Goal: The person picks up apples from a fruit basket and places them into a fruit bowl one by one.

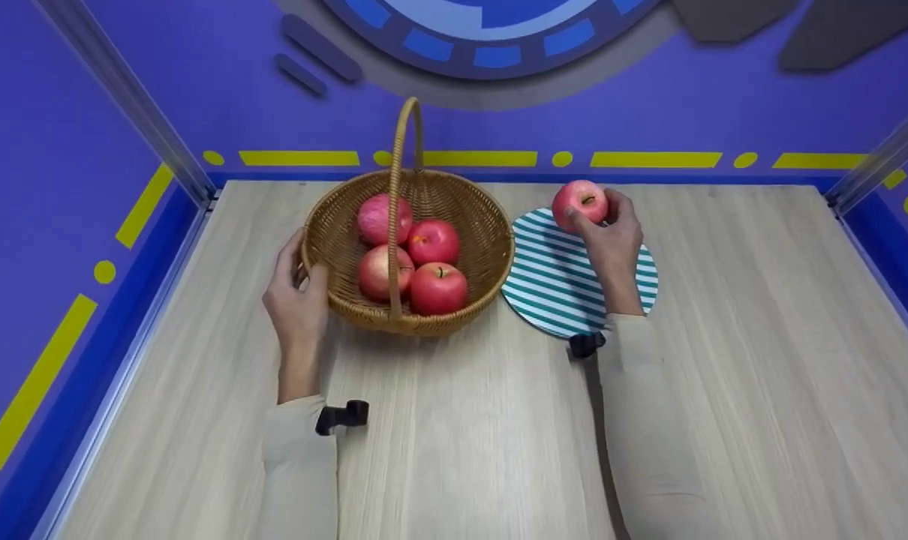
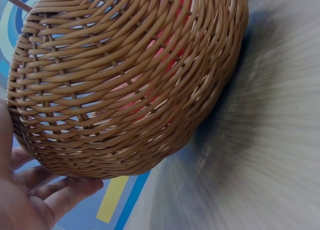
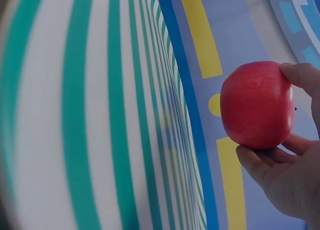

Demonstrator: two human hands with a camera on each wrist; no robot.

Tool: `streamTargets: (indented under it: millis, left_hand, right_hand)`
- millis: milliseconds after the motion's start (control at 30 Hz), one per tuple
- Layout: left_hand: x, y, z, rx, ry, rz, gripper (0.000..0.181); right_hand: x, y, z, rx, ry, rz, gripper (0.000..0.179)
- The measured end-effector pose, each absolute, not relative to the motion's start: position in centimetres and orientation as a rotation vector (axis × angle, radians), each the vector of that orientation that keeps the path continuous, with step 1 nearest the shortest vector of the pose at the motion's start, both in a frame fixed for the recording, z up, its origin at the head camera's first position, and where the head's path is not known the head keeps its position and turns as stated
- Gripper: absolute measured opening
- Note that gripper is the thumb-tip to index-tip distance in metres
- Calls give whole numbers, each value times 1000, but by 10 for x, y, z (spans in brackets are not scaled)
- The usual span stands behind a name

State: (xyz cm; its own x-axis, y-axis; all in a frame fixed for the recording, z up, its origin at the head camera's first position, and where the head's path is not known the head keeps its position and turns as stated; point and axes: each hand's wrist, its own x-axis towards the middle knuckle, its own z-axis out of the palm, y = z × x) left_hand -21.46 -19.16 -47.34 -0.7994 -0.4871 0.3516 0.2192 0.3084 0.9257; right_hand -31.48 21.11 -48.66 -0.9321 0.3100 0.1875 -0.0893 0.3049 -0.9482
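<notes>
In the head view, a brown wicker basket (image 1: 491, 225) with a tall arched handle holds several red apples (image 1: 439, 289). My left hand (image 1: 296, 296) grips its left side, thumb near the rim; the left wrist view shows fingers (image 2: 75, 195) against the outer weave (image 2: 125, 89). On the right, my right hand (image 1: 615, 232) holds one red apple (image 1: 578, 204) between thumb and fingers, stem end towards the head camera. That apple (image 3: 257, 104) is raised above a round mat (image 1: 551, 292) with green and white stripes, overlapping its far edge in the head view.
The light wood table (image 1: 454, 450) carries the basket and the mat side by side, close together. Blue panels (image 1: 221, 112) with yellow marks stand behind and at both sides. A metal post (image 1: 135, 97) rises at the back left corner. Dark camera mounts (image 1: 341, 416) sit at both wrists.
</notes>
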Motion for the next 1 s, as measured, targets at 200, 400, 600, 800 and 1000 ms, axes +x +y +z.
streamTargets:
  millis: [200, 400, 600, 800, 1000]
  left_hand:
    - [-215, -191, -473, 233, -1975, -1542, 51]
    - [-214, -191, -473, 248, -1989, -1518, 50]
    - [-214, -190, -475, 254, -1999, -1510, 51]
    - [-214, -191, -475, 262, -1993, -1517, 51]
    - [-214, -190, -473, 261, -1990, -1525, 51]
  right_hand:
    - [-318, 212, -488, -243, -2303, 1671, 76]
    - [-322, 214, -490, -267, -2331, 1654, 75]
    - [-324, 216, -491, -308, -2350, 1657, 76]
    - [-324, 216, -491, -353, -2399, 1667, 77]
    - [-325, 216, -494, -355, -2449, 1643, 77]
